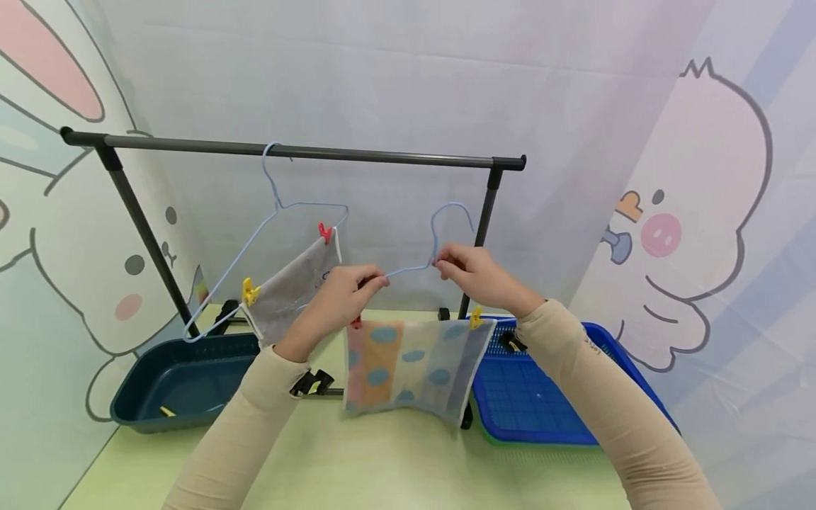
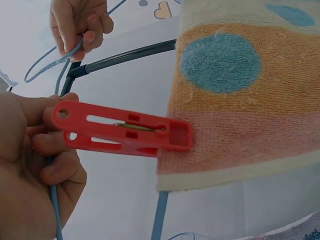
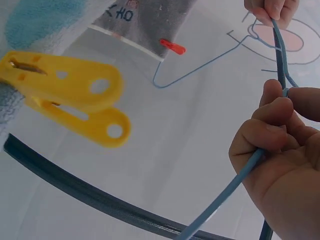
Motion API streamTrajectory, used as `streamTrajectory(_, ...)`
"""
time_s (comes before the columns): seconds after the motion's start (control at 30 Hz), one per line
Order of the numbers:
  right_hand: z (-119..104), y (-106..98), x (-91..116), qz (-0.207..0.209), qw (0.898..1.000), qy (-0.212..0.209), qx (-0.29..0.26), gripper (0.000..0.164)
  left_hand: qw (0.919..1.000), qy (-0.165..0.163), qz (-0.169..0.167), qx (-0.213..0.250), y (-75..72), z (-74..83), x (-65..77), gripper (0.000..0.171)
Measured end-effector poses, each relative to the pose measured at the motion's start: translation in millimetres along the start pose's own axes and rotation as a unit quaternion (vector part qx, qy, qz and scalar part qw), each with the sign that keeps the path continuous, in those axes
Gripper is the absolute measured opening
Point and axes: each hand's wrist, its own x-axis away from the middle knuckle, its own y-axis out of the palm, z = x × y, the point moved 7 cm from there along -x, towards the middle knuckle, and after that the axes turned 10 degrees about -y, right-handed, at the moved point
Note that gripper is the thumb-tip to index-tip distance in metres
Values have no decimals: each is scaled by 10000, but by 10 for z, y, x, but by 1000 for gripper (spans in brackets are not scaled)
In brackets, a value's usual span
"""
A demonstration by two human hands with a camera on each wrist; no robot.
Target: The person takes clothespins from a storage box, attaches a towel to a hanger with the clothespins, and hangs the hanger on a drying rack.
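Both hands grip a blue wire hanger (image 1: 408,270) in front of the drying rack, its hook upward and apart from the bar. My left hand (image 1: 338,297) holds its left shoulder, and my right hand (image 1: 478,275) pinches the wire just below the hook. From the lower wire hangs a small towel (image 1: 414,365) with colored stripes and blue dots. A red clothespin (image 2: 125,127) clips one top corner, close to the left fingers in the left wrist view. A yellow clothespin (image 3: 70,82) clips the other corner. The hanger's right shoulder is hidden behind the right hand in the head view.
A black rack bar (image 1: 382,155) spans behind the hands. On it hangs another blue hanger (image 1: 236,262) with a grey towel (image 1: 287,290), clipped by red and yellow clothespins. A dark teal basin (image 1: 127,407) stands left and a blue basket (image 1: 542,397) right on the light green table.
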Motion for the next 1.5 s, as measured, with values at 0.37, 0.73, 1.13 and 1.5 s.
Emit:
streamTrajectory(0.37, 91, -57, 10, 208, 9994, -6, 269, 20, 9991, -198, 359, -67, -150, 12, -11, 18)
streamTrajectory(0.73, 83, 15, -130, 244, 9915, -452, 1195, 25, 9958, -281, 850, -196, -326, 42, 4, 19)
streamTrajectory(1.13, 5, 82, -306, 257, 9887, -655, 1325, 20, 9880, -654, 1321, -463, -504, 108, 79, 19)
streamTrajectory(1.5, -58, 70, -485, 441, 9862, -800, 1384, 24, 9807, -791, 1711, -510, -654, 172, 122, 19)
